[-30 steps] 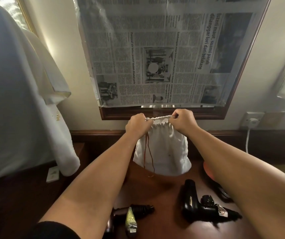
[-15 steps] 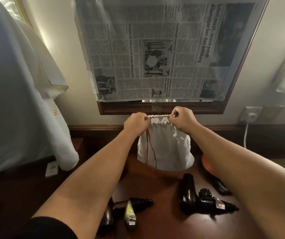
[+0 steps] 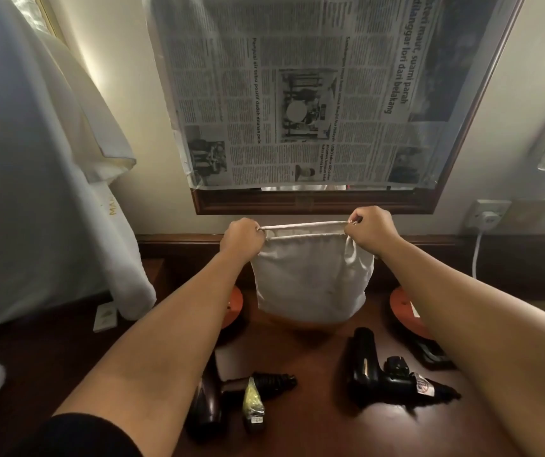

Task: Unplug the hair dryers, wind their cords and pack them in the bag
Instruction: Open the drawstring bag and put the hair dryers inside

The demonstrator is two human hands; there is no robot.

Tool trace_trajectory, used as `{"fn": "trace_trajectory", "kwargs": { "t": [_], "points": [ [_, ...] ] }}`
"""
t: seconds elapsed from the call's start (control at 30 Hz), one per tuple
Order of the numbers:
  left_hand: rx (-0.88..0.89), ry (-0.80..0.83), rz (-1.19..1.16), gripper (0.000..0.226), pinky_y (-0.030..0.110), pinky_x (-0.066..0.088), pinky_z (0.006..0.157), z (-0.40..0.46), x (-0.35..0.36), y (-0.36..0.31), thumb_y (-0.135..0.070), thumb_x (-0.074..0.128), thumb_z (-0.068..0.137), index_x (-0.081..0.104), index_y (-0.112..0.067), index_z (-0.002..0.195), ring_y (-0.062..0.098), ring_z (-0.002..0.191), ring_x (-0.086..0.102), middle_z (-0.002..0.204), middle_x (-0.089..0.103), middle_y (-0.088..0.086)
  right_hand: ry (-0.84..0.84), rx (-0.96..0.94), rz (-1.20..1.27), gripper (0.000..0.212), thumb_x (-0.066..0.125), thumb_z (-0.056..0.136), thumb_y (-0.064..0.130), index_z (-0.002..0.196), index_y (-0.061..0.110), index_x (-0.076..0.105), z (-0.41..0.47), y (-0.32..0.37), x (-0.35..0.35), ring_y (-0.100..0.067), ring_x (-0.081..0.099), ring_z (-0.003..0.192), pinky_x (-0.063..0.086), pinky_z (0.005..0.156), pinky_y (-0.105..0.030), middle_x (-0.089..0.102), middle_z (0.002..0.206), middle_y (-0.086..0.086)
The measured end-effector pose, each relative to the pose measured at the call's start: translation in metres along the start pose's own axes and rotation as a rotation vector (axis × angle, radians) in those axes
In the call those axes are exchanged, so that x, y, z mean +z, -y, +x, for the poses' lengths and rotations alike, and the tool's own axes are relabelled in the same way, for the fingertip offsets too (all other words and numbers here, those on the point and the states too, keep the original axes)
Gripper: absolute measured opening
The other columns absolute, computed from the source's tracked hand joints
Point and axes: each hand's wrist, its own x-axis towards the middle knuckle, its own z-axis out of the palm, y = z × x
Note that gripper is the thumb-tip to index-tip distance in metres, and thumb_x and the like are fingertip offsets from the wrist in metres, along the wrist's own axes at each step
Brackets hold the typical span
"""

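Note:
I hold a white drawstring bag up above the dark wooden table. My left hand grips the left end of its rim and my right hand grips the right end, with the mouth stretched wide between them. Two black hair dryers lie on the table below. The left hair dryer carries a yellowish tag, and my left forearm hides part of it. The right hair dryer has a white label near its cord end.
A white plug sits in a wall socket at the right, its white cable running down. A newspaper-covered mirror hangs ahead. White robes hang at the left. Orange discs and a small black object lie on the table.
My hands have pulled apart, and the gathered mouth of the bag has widened. The reddish drawstring that hung in front of the bag no longer shows.

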Motion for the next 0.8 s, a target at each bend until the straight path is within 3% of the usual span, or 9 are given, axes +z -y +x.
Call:
{"fn": "trace_trajectory", "kwargs": {
  "t": [0.13, 0.27, 0.33, 0.47, 0.63, 0.8],
  "points": [
    [0.027, -0.009, -0.077, 0.034, 0.029, 0.039, 0.055, 0.003, 0.005, -0.007, -0.015, 0.048, 0.091, 0.052, -0.012, 0.057, 0.024, 0.065, 0.052, 0.062, 0.052, 0.005, 0.035, -0.001, -0.079, 0.008, 0.059, 0.078, 0.014, 0.071, 0.016, 0.062, 0.002, -0.001, 0.005, -0.023, 0.053, 0.086, 0.048, 0.075, -0.032, 0.051, 0.100, -0.004],
    [-0.039, -0.043, -0.169, 0.036, 0.033, 0.043, 0.062, 0.006, 0.006, -0.009, -0.022, 0.050, 0.086, 0.047, -0.013, 0.051, 0.026, 0.062, 0.051, 0.062, 0.054, 0.007, 0.094, -0.011, -0.044, 0.008, 0.055, 0.084, 0.015, 0.078, 0.010, 0.055, -0.002, 0.005, 0.011, -0.013, 0.047, 0.068, 0.036, 0.053, -0.027, 0.055, 0.079, -0.001],
    [-0.072, -0.058, -0.159, 0.036, 0.032, 0.043, 0.061, 0.005, 0.004, -0.005, -0.022, 0.050, 0.087, 0.049, -0.012, 0.052, 0.024, 0.061, 0.052, 0.062, 0.054, 0.007, 0.085, -0.026, -0.052, 0.006, 0.052, 0.085, 0.011, 0.079, 0.009, 0.053, -0.004, 0.001, 0.013, -0.013, 0.047, 0.066, 0.033, 0.051, -0.027, 0.054, 0.074, 0.000],
    [-0.053, -0.001, -0.022, 0.029, 0.034, 0.046, 0.064, 0.002, 0.002, 0.009, -0.022, 0.049, 0.090, 0.062, -0.010, 0.067, 0.027, 0.070, 0.057, 0.068, 0.057, 0.006, 0.105, -0.056, -0.101, 0.005, 0.051, 0.082, 0.010, 0.081, 0.009, 0.056, -0.004, -0.007, 0.012, -0.020, 0.051, 0.072, 0.040, 0.056, -0.028, 0.056, 0.077, -0.002],
    [-0.067, 0.012, 0.113, 0.024, 0.036, 0.049, 0.074, -0.003, 0.005, 0.022, -0.019, 0.047, 0.091, 0.069, -0.010, 0.092, 0.032, 0.086, 0.059, 0.089, 0.062, 0.009, 0.155, -0.044, -0.209, 0.011, 0.052, 0.079, 0.011, 0.072, 0.020, 0.052, -0.001, -0.012, 0.008, -0.023, 0.055, 0.075, 0.043, 0.061, -0.030, 0.058, 0.080, -0.003],
    [-0.060, -0.029, 0.085, 0.017, 0.035, 0.050, 0.076, 0.000, -0.002, 0.055, -0.012, 0.051, 0.090, 0.067, -0.014, 0.096, 0.023, 0.087, 0.059, 0.099, 0.066, 0.009, 0.102, 0.035, -0.215, 0.011, 0.053, 0.080, 0.007, 0.074, 0.015, 0.058, -0.001, -0.035, -0.006, -0.024, 0.054, 0.076, 0.039, 0.059, -0.028, 0.060, 0.082, -0.006]
  ]
}}
